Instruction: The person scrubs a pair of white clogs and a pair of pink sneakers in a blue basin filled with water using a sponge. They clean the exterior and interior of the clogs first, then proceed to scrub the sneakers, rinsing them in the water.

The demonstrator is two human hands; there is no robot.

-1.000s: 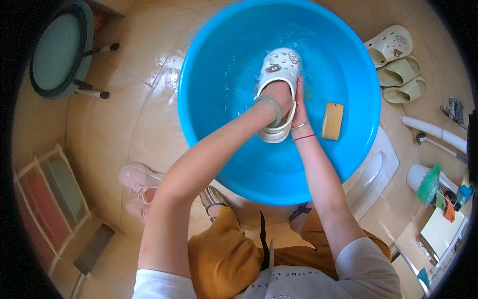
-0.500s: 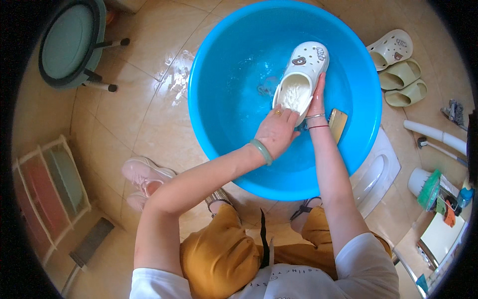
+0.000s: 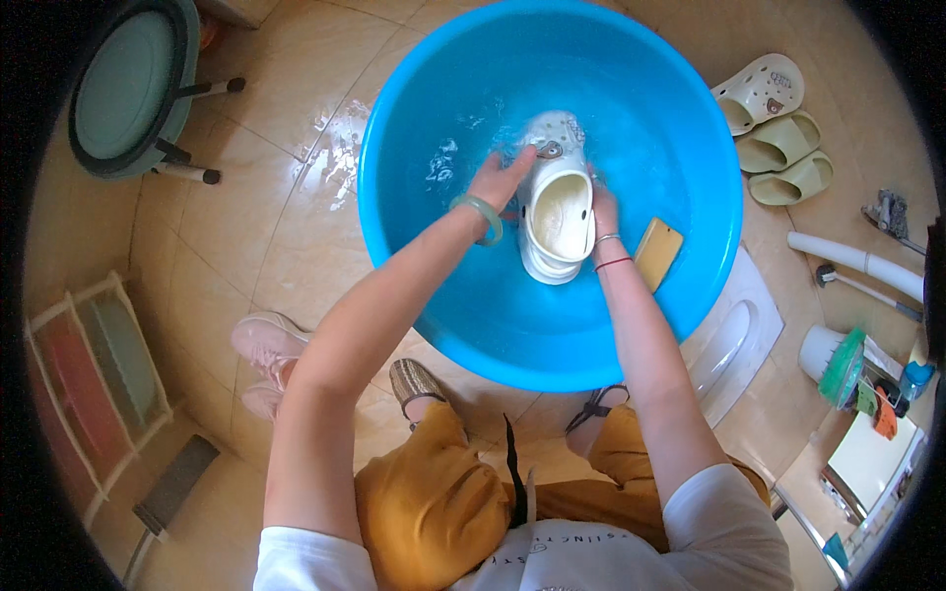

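Note:
A white clog (image 3: 564, 219) with holes and small charms on its toe sits in the water of a large blue basin (image 3: 734, 187). Its toe points away from me and dips at the surface, while the heel is nearer. My left hand (image 3: 501, 187) grips the left side of the clog, a fingertip by the brown charm; some of its fingers are hidden beside the shoe. On the opposite side my right hand (image 3: 604, 210) is closed on the clog's edge, fingers partly hidden. A wooden-backed brush (image 3: 658, 254) floats right of my right wrist.
Another white clog (image 3: 764, 94) and green slides (image 3: 788, 148) stand right of the basin. A squat toilet (image 3: 739, 335) lies at its lower right. Pink sneakers (image 3: 268, 345) and a stool (image 3: 133, 89) are leftward. The tiles (image 3: 335, 167) look wet.
My left hand has moved from the clog's heel up to its left side near the toe. The clog has shifted lower left and turned more upright in view. The brush has rolled over.

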